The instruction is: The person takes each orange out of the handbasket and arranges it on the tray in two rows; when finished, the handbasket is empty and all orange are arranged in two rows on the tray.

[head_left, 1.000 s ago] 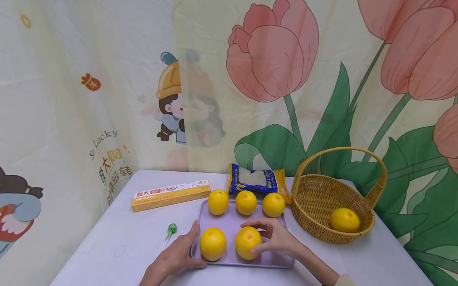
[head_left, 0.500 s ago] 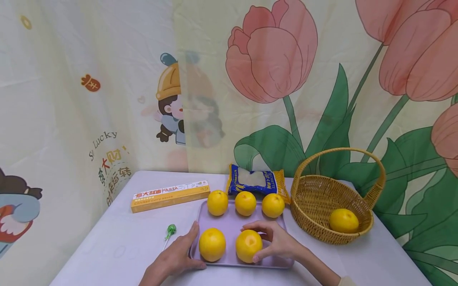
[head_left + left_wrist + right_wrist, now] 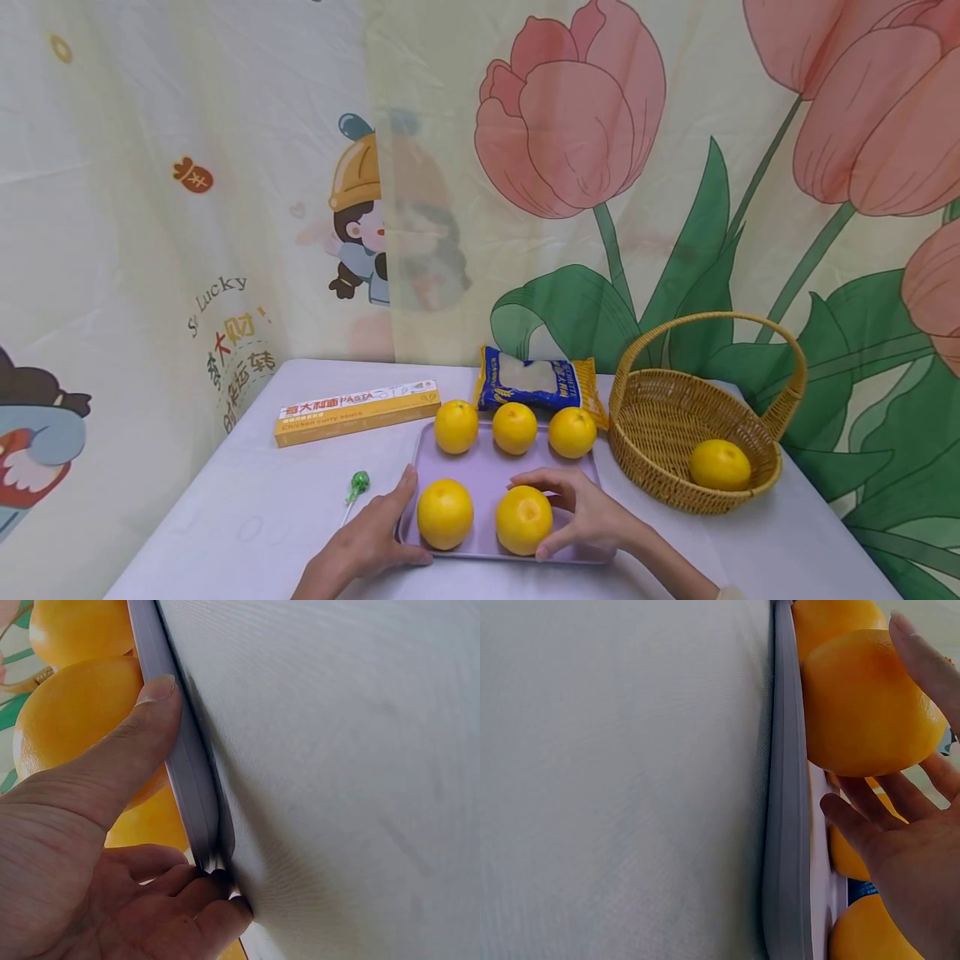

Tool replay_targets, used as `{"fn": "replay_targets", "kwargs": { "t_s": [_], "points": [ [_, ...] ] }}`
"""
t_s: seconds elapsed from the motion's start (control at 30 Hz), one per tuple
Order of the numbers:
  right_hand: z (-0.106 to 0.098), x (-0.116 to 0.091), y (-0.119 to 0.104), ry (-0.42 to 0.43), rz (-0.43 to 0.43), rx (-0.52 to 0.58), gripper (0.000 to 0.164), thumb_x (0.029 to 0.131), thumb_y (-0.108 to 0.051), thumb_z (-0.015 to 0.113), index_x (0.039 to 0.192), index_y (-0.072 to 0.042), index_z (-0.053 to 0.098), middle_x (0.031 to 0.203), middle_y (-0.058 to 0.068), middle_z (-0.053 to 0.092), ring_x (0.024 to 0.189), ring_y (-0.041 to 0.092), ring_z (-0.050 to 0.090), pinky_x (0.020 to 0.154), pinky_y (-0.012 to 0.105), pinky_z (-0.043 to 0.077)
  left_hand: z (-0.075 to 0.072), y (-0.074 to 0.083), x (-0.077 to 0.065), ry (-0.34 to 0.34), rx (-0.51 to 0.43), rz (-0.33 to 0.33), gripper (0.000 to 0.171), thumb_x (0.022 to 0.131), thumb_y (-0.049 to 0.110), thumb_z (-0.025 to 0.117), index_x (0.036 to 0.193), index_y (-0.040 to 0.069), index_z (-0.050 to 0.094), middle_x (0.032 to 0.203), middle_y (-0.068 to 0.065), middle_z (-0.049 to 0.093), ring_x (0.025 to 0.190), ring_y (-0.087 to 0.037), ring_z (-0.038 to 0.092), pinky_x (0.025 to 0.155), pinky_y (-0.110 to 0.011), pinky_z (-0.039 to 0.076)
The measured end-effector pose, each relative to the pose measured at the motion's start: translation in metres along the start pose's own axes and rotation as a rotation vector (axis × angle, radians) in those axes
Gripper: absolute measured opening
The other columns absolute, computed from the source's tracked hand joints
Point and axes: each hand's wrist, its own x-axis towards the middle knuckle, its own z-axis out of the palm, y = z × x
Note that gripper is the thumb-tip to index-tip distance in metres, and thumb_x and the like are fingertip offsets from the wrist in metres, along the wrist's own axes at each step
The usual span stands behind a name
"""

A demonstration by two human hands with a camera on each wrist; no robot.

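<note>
A shallow lilac tray (image 3: pixel 483 460) carries two rows of oranges. My left hand (image 3: pixel 371 533) holds the tray's near left corner; in the left wrist view the thumb (image 3: pixel 154 712) lies along the front wall and the fingers bend at the side. On the right, my right hand (image 3: pixel 588 512) curves thumb and fingers round the front right orange (image 3: pixel 522 521), which sits by the tray's near edge. Beside it stands another front orange (image 3: pixel 445 514). The back row holds a left orange (image 3: pixel 456 427), a middle orange (image 3: pixel 514 428) and a right orange (image 3: pixel 572 432).
A wicker basket (image 3: pixel 637 454) with a tall handle stands right of the tray, one orange (image 3: pixel 720 465) inside. Behind the tray lies a blue pasta bag (image 3: pixel 528 382). To the left are a pasta box (image 3: pixel 358 412) and a green lollipop (image 3: pixel 360 482) on the white tablecloth (image 3: pixel 247 517).
My right hand and its orange have shifted slightly right and towards the tray's near edge. The left hand stays at the tray corner.
</note>
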Motion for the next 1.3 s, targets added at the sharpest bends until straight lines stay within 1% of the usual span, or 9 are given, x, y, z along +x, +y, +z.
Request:
{"fn": "replay_targets", "kwargs": {
  "t_s": [0.17, 0.33, 0.53, 0.6, 0.67, 0.8, 0.87, 1.03, 1.3],
  "points": [
    [-0.005, -0.006, -0.006, 0.013, -0.029, -0.041, 0.081, 0.083, -0.018, 0.096, 0.151, 0.002, 0.057, 0.150, 0.024, 0.061, 0.136, 0.014, 0.060, 0.116, 0.036, 0.051, 0.001, 0.001, 0.001, -0.004, 0.000, 0.001, 0.126, 0.073, 0.024, 0.102, 0.168, -0.006, 0.024, 0.169, -0.031, 0.035, 0.148, -0.051, 0.045, 0.122, -0.071, 0.033],
    [-0.030, -0.024, -0.036, -0.033, -0.080, -0.119, 0.071, 0.088, -0.011, 0.090, 0.150, -0.001, 0.058, 0.146, 0.027, 0.063, 0.136, 0.025, 0.063, 0.117, 0.049, 0.051, 0.002, 0.003, 0.002, -0.016, -0.006, -0.015, 0.127, 0.073, 0.025, 0.102, 0.168, -0.004, 0.024, 0.169, -0.030, 0.035, 0.149, -0.050, 0.045, 0.122, -0.071, 0.034],
    [-0.087, -0.058, -0.068, -0.112, -0.104, -0.100, 0.053, 0.098, -0.005, 0.078, 0.148, 0.001, 0.059, 0.140, 0.021, 0.069, 0.126, 0.026, 0.069, 0.107, 0.036, 0.059, 0.000, 0.002, 0.001, 0.002, 0.012, -0.002, 0.127, 0.073, 0.025, 0.102, 0.168, -0.005, 0.024, 0.169, -0.030, 0.036, 0.148, -0.050, 0.046, 0.122, -0.070, 0.035],
    [-0.108, -0.072, -0.068, -0.115, -0.065, -0.094, 0.048, 0.101, 0.000, 0.071, 0.147, 0.007, 0.057, 0.136, 0.021, 0.071, 0.122, 0.025, 0.071, 0.103, 0.035, 0.061, -0.001, 0.002, 0.000, 0.006, 0.022, -0.002, 0.126, 0.073, 0.026, 0.102, 0.168, -0.005, 0.025, 0.169, -0.029, 0.036, 0.147, -0.050, 0.047, 0.121, -0.070, 0.035],
    [-0.130, -0.089, -0.065, -0.091, 0.039, -0.096, 0.046, 0.104, -0.001, 0.067, 0.146, 0.014, 0.054, 0.130, 0.020, 0.073, 0.116, 0.023, 0.074, 0.098, 0.033, 0.063, -0.002, 0.002, 0.000, 0.004, 0.024, 0.000, 0.126, 0.073, 0.026, 0.102, 0.168, -0.005, 0.025, 0.169, -0.029, 0.037, 0.147, -0.051, 0.047, 0.121, -0.070, 0.035],
    [-0.167, -0.118, -0.051, 0.038, 0.231, -0.135, 0.046, 0.111, -0.006, 0.057, 0.146, 0.022, 0.047, 0.116, 0.019, 0.077, 0.099, 0.020, 0.074, 0.080, 0.027, 0.061, -0.001, 0.002, 0.001, 0.005, 0.026, 0.005, 0.126, 0.073, 0.025, 0.102, 0.168, -0.005, 0.025, 0.169, -0.030, 0.037, 0.147, -0.050, 0.047, 0.122, -0.069, 0.035],
    [-0.179, -0.128, -0.043, 0.123, 0.277, -0.146, 0.046, 0.113, -0.010, 0.054, 0.145, 0.022, 0.047, 0.112, 0.015, 0.077, 0.093, 0.020, 0.072, 0.073, 0.028, 0.058, -0.001, 0.002, 0.001, 0.008, 0.026, 0.012, 0.126, 0.073, 0.025, 0.102, 0.167, -0.006, 0.025, 0.168, -0.030, 0.036, 0.147, -0.051, 0.047, 0.122, -0.070, 0.035],
    [-0.194, -0.133, -0.031, 0.294, 0.306, -0.216, 0.046, 0.114, -0.015, 0.055, 0.144, 0.019, 0.050, 0.106, 0.012, 0.077, 0.086, 0.021, 0.067, 0.069, 0.027, 0.058, -0.001, 0.001, 0.000, 0.009, 0.027, 0.026, 0.126, 0.072, 0.025, 0.102, 0.167, -0.007, 0.025, 0.168, -0.031, 0.036, 0.147, -0.052, 0.046, 0.121, -0.070, 0.035],
    [-0.204, -0.101, -0.031, 0.502, 0.261, -0.274, 0.050, 0.113, -0.024, 0.060, 0.144, 0.015, 0.054, 0.117, 0.019, 0.075, 0.099, 0.016, 0.072, 0.086, 0.026, 0.064, -0.002, 0.001, 0.000, 0.000, 0.008, 0.017, 0.126, 0.073, 0.024, 0.102, 0.167, -0.008, 0.024, 0.168, -0.032, 0.035, 0.148, -0.051, 0.045, 0.122, -0.070, 0.034]
  ]
}}
